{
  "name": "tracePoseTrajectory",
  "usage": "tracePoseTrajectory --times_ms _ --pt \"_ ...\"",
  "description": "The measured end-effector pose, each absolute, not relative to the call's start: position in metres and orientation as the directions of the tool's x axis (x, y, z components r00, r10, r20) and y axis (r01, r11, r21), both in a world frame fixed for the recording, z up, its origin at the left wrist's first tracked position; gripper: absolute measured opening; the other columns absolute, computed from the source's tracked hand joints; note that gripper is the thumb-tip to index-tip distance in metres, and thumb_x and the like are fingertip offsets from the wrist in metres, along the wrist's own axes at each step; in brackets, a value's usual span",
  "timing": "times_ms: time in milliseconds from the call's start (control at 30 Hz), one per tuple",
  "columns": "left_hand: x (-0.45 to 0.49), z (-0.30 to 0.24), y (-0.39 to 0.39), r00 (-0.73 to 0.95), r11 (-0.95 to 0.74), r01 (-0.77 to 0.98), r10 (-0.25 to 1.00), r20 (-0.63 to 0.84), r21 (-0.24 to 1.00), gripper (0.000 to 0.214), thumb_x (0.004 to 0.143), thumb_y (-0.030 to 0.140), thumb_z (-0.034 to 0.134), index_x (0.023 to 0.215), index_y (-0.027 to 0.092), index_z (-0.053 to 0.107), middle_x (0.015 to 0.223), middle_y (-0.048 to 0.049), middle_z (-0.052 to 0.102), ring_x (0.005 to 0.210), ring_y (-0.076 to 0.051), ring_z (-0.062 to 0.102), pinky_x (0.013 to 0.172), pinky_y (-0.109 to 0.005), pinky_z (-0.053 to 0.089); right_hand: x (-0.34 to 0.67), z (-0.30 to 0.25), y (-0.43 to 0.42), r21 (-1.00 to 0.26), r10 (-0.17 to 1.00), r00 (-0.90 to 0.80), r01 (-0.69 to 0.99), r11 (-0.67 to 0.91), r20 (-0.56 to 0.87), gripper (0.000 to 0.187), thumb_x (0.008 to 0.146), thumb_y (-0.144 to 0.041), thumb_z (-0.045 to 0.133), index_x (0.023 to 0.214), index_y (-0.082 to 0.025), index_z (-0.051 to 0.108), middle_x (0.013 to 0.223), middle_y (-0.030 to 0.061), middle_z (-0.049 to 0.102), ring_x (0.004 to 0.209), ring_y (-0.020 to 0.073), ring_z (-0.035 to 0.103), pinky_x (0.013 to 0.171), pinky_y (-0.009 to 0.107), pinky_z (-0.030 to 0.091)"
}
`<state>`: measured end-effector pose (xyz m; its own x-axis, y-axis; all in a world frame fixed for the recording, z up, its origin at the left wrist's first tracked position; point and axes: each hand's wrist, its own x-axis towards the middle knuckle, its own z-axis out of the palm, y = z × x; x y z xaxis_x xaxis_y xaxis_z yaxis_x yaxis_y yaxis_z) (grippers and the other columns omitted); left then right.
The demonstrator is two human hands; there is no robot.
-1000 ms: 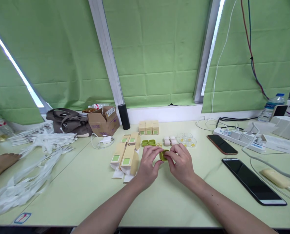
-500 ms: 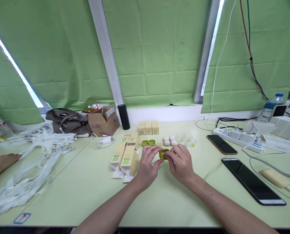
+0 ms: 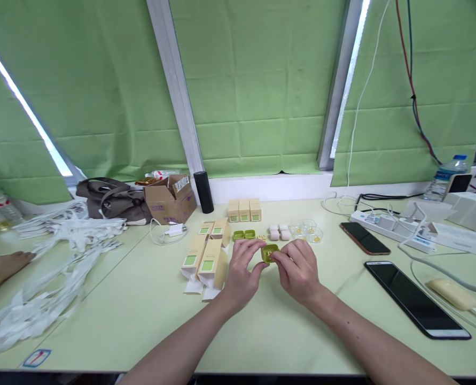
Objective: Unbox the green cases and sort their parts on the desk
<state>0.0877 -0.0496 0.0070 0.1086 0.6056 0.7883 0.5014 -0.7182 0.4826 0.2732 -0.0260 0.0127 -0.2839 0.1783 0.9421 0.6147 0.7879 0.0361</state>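
Between thumb and fingers, my left hand [image 3: 243, 272] grips the left side of a small olive-green square cup [image 3: 268, 250], its open face toward me. My right hand [image 3: 299, 270] pinches at the cup's right edge, the fingertips partly over the opening. Something tiny and gold shows inside, too small to make out. Just beyond are two more green square cups [image 3: 244, 234], a few small gold pieces [image 3: 260, 238], several pale pink rounded blocks [image 3: 280, 232] and clear plastic cups with yellow bits [image 3: 306, 231].
Cream cartons [image 3: 204, 256] with open flaps lie left of my hands; small cream boxes [image 3: 243, 210] stand behind. A phone [image 3: 416, 299], another phone [image 3: 365, 238] and a power strip [image 3: 392, 231] lie right. White strips [image 3: 53, 289] and another person's hand [image 3: 11, 264] are left.
My right fingertips have shifted slightly off the cup's opening, so more of its inside and a tiny gold thing show. Both hands otherwise stay in place.
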Motion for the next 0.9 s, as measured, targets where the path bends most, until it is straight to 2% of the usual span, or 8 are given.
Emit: tracePoseTrajectory --times_ms 467,700,900 --pt "0.0881 0.0073 -0.0496 0.086 -0.711 0.497 0.61 0.787 0.497 0.041 0.093 0.015 0.071 0.131 0.029 0.067 0.125 -0.0082 0.071 0.121 -0.028 0.059 0.104 -0.05 0.052 0.2729 0.0173 -0.0301 0.105 0.105 -0.295 0.615 0.781 0.95 0.02 0.095 -0.004 0.057 0.095 -0.022 0.066 0.072 0.0034 0.056 0.073 0.0199 0.045 0.067 0.037 0.03" --pt "0.084 0.0112 -0.0465 -0.019 -0.627 0.512 0.675 0.738 0.587 0.039 0.09 0.017 0.073 0.127 0.029 0.069 0.123 -0.0075 0.07 0.121 -0.028 0.059 0.104 -0.049 0.051 0.2716 0.0162 -0.032 0.108 0.077 -0.273 0.6 0.793 0.959 0.02 0.095 -0.004 0.058 0.096 -0.023 0.067 0.07 0.0018 0.053 0.071 0.0189 0.044 0.067 0.037 0.031" --pt "0.084 0.0141 -0.0464 -0.048 -0.616 0.497 0.683 0.728 0.611 0.038 0.09 0.018 0.073 0.126 0.03 0.071 0.124 -0.0077 0.07 0.122 -0.028 0.059 0.102 -0.048 0.051 0.2723 0.0127 -0.0313 0.081 0.091 -0.252 0.596 0.799 0.964 0.022 0.095 -0.005 0.059 0.097 -0.024 0.069 0.069 0.0011 0.053 0.07 0.0189 0.048 0.067 0.037 0.033"
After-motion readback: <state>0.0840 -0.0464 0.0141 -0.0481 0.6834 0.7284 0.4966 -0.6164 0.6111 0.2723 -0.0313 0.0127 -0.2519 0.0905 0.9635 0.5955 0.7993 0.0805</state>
